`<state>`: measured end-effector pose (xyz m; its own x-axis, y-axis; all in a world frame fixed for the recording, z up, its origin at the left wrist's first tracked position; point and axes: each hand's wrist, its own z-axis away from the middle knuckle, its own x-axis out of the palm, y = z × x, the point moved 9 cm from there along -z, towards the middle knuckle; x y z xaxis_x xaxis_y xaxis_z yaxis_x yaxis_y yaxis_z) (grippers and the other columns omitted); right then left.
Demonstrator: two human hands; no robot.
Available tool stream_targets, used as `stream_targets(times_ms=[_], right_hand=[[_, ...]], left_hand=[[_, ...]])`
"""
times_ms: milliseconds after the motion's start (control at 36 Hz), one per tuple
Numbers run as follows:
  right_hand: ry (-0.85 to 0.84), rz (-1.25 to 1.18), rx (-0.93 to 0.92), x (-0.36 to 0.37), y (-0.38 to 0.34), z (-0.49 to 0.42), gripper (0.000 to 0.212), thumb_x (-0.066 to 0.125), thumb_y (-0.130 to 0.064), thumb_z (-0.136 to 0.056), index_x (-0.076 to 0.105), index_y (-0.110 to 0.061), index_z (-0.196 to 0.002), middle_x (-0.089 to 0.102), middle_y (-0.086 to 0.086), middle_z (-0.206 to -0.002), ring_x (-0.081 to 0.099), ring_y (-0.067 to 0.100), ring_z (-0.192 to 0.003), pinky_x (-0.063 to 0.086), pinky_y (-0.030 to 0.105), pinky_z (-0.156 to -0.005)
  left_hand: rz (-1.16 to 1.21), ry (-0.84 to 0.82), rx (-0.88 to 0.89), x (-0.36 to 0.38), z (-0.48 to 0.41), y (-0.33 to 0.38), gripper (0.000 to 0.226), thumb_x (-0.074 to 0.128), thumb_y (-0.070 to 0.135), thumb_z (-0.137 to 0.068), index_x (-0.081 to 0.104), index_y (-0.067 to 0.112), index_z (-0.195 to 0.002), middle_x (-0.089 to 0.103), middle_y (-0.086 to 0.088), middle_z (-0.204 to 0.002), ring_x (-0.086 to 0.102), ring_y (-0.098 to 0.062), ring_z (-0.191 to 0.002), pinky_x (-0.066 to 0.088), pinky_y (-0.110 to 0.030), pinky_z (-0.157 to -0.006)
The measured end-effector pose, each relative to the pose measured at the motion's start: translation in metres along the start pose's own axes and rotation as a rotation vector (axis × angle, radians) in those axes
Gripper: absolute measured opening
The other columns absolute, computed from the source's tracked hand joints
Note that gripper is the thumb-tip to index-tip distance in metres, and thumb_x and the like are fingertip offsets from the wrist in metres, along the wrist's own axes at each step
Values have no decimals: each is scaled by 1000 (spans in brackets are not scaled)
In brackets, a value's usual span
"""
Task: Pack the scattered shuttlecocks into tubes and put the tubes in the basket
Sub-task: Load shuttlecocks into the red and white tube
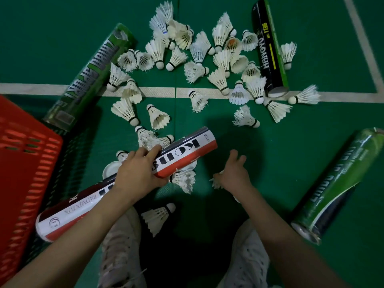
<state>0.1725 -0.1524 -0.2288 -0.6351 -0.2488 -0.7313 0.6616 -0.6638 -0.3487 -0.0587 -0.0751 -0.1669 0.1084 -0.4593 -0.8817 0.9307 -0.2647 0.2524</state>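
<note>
Holding a red & white tube (182, 154), the left hand (137, 173) wraps around its middle, fingers curled over the top. That tube lies slanted, w/ its far end near the middle of the green floor (291, 152). The right hand (234, 175) is low by the floor, fingers partly spread; white feathers of a shuttlecock (216, 182) peek out under it, but can't tell if it grips them. Lots of white shuttlecocks (199, 50) lie scattered farther out, on both sides of a white line (162, 92). One shuttlecock (158, 217) lies close, between two pale shoes (120, 246). A red basket (22, 163) sits at the left edge. A green tube (89, 77) lies just beside it. A black tube (270, 48) lies in the pile at the top right. Another green tube (340, 183) lies at the right, well apart from the rest.
</note>
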Motion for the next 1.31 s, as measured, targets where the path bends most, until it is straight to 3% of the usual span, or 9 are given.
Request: stream_targets(times_ms=[139, 278, 417, 528, 694, 889, 1000, 1139, 1306], right_hand=[[154, -384, -40, -23, 1, -3, 47, 61, -11, -86, 34, -7, -123, 42, 15, -127, 54, 25, -94, 47, 33, -80], [312, -459, -163, -49, -7, -6, 30, 52, -2, -90, 47, -5, -119, 38, 9, -124, 49, 11, -84, 37, 0, -64], [300, -75, -257, -29, -19, -10, 29, 60, -13, -87, 60, -3, -114, 45, 19, -133, 39, 37, -128, 32, 45, -108], [305, -29, -508, -10, -55, 19, 23, 65, -23, -86, 65, -6, -101, 53, 12, -113, 43, 27, -117, 35, 38, -102], [115, 150, -598, 31, -80, 36, 58, 45, -71, -77, 59, -16, -92, 57, -1, -98, 46, 18, -97, 36, 33, -88], [20, -18, -441, 40, -71, 28, 26, 64, -33, -86, 59, -9, -96, 55, 4, -96, 51, 22, -93, 44, 35, -78], [45, -303, -339, 11, -68, 28, 4, 63, -15, -87, 58, -15, -87, 55, -6, -88, 52, 1, -75, 38, 11, -62], [215, -465, -313, -44, -65, 26, 8, 59, -15, -88, 56, -8, -91, 54, 4, -99, 53, 13, -82, 47, 20, -68], [361, -753, -312, -90, -67, 18, 7, 51, -16, -95, 46, -11, -97, 54, -7, -91, 51, 0, -76, 37, 1, -54]], left_hand=[[18, -8, -19, 1, 2, -5, 93, 76, 53, -67, 31, 26, -144, 51, -8, -120, 45, -30, -112, 43, -38, -89], [46, -2, -54, -2, 4, -13, 95, 79, 51, -65, 33, 24, -144, 52, -11, -120, 45, -32, -114, 44, -41, -87], [48, -6, -80, -4, 5, -20, 95, 79, 50, -66, 32, 23, -145, 50, -12, -121, 43, -33, -116, 43, -42, -90], [10, -16, -102, -4, 9, -29, 97, 77, 50, -68, 27, 25, -147, 48, -10, -124, 41, -31, -118, 42, -40, -89], [30, -22, -134, 1, 17, -43, 96, 79, 47, -66, 30, 26, -146, 47, -10, -131, 42, -32, -120, 41, -41, -91], [35, -35, -144, 3, 19, -51, 97, 79, 47, -67, 29, 26, -146, 46, -9, -133, 40, -32, -122, 42, -44, -93], [54, -28, -145, 0, 18, -52, 97, 79, 46, -67, 28, 26, -146, 45, -9, -135, 39, -32, -123, 42, -44, -94], [64, -19, -140, -3, 19, -51, 97, 79, 48, -68, 27, 25, -147, 45, -10, -134, 40, -32, -122, 42, -44, -94], [100, 12, -98, -10, 17, -42, 96, 78, 48, -67, 29, 26, -146, 48, -8, -126, 42, -30, -119, 42, -39, -92]])
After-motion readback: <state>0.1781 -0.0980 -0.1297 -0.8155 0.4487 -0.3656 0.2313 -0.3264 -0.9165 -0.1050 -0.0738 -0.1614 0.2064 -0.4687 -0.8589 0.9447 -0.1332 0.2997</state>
